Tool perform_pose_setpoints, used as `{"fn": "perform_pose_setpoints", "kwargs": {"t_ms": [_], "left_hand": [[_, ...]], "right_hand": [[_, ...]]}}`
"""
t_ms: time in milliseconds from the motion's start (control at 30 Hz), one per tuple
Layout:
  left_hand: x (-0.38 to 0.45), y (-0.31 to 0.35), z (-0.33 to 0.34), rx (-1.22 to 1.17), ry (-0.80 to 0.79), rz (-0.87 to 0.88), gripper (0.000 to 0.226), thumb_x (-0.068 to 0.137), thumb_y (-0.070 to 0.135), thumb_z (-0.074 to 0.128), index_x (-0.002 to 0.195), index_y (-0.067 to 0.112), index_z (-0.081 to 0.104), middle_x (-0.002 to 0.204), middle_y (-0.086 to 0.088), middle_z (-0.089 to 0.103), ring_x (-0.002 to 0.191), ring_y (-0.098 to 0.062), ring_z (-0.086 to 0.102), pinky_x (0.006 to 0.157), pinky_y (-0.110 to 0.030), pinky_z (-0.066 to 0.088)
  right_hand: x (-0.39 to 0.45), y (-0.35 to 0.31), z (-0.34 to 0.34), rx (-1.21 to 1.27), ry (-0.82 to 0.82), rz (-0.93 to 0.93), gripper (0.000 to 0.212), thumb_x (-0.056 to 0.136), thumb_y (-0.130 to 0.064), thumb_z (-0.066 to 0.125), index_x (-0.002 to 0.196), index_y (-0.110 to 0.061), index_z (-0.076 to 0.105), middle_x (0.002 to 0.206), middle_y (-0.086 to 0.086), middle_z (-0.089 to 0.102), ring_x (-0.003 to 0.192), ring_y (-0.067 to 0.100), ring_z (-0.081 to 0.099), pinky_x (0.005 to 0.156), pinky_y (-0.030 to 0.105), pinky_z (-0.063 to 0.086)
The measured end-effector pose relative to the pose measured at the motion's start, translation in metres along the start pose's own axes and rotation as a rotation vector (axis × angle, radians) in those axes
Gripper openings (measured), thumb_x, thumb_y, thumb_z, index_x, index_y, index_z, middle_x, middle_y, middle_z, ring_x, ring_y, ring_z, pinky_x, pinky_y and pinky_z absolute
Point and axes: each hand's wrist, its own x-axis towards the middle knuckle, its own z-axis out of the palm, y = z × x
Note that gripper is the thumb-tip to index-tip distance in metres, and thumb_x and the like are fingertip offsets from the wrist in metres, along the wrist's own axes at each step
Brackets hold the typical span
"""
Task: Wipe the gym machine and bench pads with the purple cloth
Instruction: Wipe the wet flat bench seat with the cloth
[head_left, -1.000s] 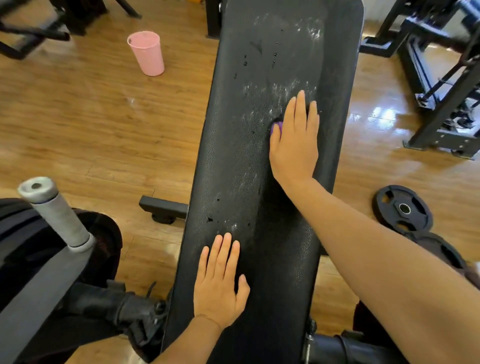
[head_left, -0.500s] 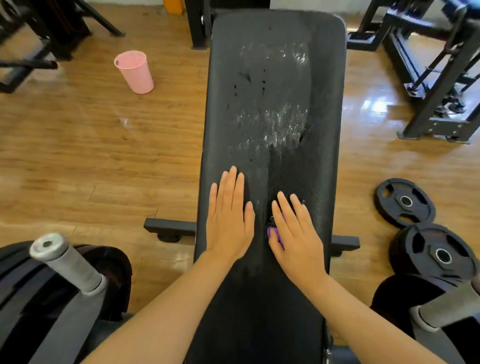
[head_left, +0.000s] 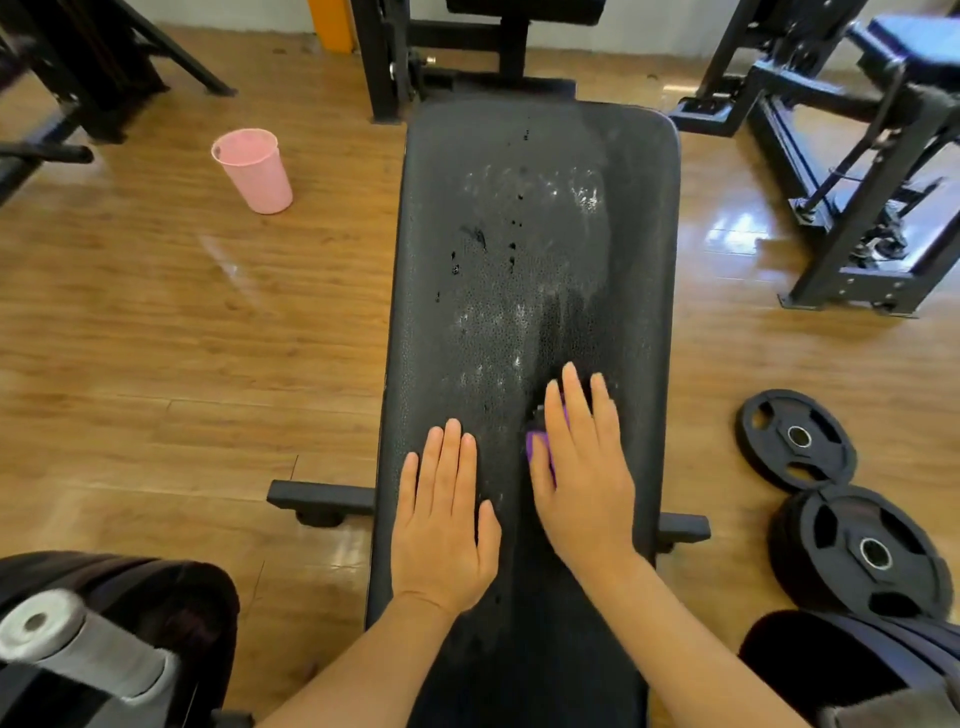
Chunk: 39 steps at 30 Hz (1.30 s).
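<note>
At lower centre of the frame, the right hand (head_left: 582, 467) presses the purple cloth (head_left: 535, 447) flat-fingered onto the black bench pad (head_left: 519, 260), while the left hand (head_left: 441, 525) rests open beside it.

Only 1 view exists: a wide-angle head camera looking forward and steeply down along the bench pad (head_left: 530, 260), close above both hands. Beyond the fingertips (head_left: 570, 370) the pad runs away toward the frame's top; floor (head_left: 156, 338) spreads to either side of them.
</note>
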Motion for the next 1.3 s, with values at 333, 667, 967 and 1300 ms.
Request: {"fn": "perform_pose_setpoints", "kwargs": {"t_ms": [333,667,967,1300], "left_hand": [[0.001,0.0,-0.004,-0.033,-0.033,-0.022,0.069,0.093,0.032,0.038,0.155,0.005,0.022,0.163,-0.014,0.023,0.154,-0.024,0.009,0.126,-0.04,0.005],[0.001,0.0,-0.003,-0.04,-0.004,-0.017,0.067,0.093,0.03,0.04,0.153,0.002,0.03,0.163,-0.014,0.023,0.153,-0.028,0.015,0.126,-0.042,0.008],[0.002,0.003,0.0,-0.027,-0.002,-0.044,0.066,0.093,0.031,0.039,0.153,0.004,0.03,0.161,-0.014,0.029,0.151,-0.028,0.021,0.124,-0.042,0.011],[0.12,0.014,-0.03,-0.093,0.105,-0.223,0.054,0.098,0.032,0.036,0.147,0.008,0.04,0.156,-0.013,0.038,0.144,-0.028,0.033,0.118,-0.045,0.018]], "right_hand": [[0.127,0.028,-0.006,0.104,-0.04,0.081,0.055,0.104,-0.03,0.033,0.149,0.002,0.034,0.16,0.017,0.025,0.147,0.039,0.02,0.12,0.049,0.022],[0.051,0.027,-0.009,-0.01,-0.022,-0.118,0.05,0.103,-0.023,0.041,0.145,0.003,0.04,0.155,0.02,0.034,0.144,0.039,0.026,0.112,0.052,0.035],[0.1,0.045,-0.006,-0.117,-0.139,-0.295,0.051,0.102,-0.024,0.034,0.143,0.006,0.042,0.151,0.023,0.04,0.139,0.042,0.036,0.112,0.052,0.035],[0.124,0.034,-0.018,-0.005,-0.079,-0.157,0.051,0.105,-0.025,0.039,0.149,0.0,0.035,0.156,0.018,0.032,0.146,0.038,0.023,0.118,0.05,0.028]]}}
